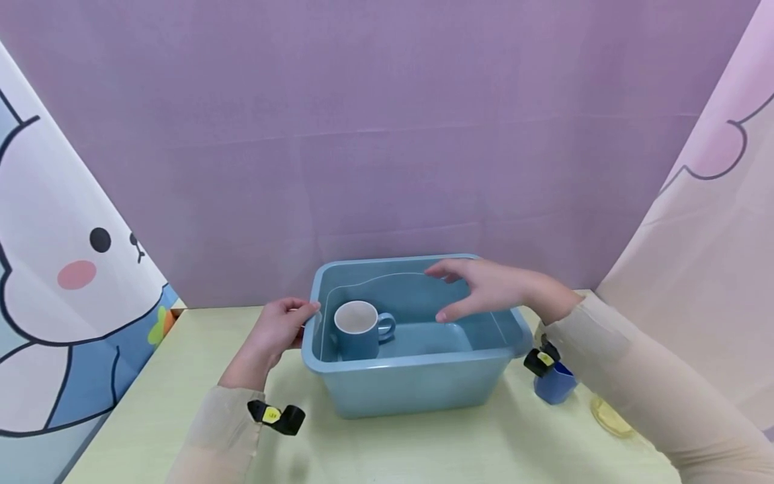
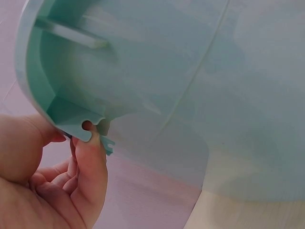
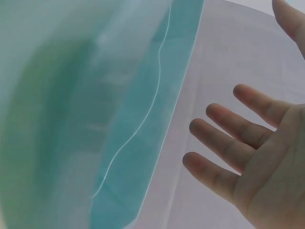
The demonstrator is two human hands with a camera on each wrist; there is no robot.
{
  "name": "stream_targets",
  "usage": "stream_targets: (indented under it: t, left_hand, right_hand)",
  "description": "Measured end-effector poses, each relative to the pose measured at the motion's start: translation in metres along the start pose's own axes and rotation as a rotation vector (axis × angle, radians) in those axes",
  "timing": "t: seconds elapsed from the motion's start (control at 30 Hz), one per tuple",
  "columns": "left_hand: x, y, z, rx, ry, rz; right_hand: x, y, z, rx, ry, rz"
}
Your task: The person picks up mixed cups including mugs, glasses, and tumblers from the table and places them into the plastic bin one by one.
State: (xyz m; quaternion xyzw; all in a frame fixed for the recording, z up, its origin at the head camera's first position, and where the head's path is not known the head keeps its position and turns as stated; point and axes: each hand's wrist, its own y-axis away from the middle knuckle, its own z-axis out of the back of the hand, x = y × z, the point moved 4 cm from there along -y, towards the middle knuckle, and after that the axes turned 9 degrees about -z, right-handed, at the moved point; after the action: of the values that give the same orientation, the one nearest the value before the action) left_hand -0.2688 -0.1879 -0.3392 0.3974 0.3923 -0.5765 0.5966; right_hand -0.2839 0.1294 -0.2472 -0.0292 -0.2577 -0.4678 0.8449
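Note:
A light blue plastic basin stands on the pale table against the back curtain. Inside it, toward the left end, a blue mug with a white interior stands upright, its handle pointing right. My left hand pinches the basin's left rim, thumb on top and fingers under the edge, as the left wrist view shows on the basin's underside. Over the right part of the basin hovers my right hand, fingers spread and thumb apart. Nothing is in its palm in the right wrist view.
To the right of the basin, partly behind my right forearm, sits a small dark blue cup-like container. Nearer me lies a yellow translucent round piece. A purple curtain closes off the back, with printed curtains at both sides.

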Motion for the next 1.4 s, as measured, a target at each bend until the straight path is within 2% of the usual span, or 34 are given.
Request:
stream_targets:
  t: [0.9,1.4]
  left_hand:
    - [0.003,0.001,0.002,-0.009,0.0,0.005]
    - [0.001,0.003,0.003,-0.013,0.0,0.0]
  right_hand:
    - [-0.025,0.014,-0.005,-0.051,-0.027,-0.017]
    - [-0.037,0.028,-0.005,-0.094,-0.057,-0.033]
